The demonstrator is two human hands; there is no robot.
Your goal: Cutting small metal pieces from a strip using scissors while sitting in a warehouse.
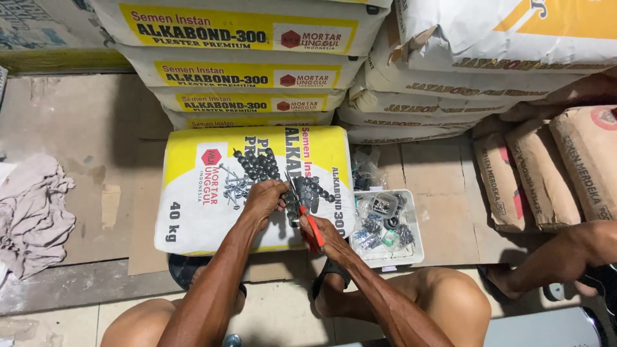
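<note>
My left hand (265,196) rests on a white and yellow sack (193,205) lying flat on the floor, its fingers closed on a strip of dark round-headed nails. My right hand (322,232) grips red-handled scissors (307,222), with the blades pointing up at that strip. More dark strips and loose nails (257,166) lie spread on the sack just beyond my left hand.
A white tray (411,254) with small plastic bags of hardware sits right of the sack. Stacked cement sacks (250,71) line the back wall, and brown sacks (546,173) lean at right. Rags (32,205) lie at left. Another person's leg (559,257) enters from the right.
</note>
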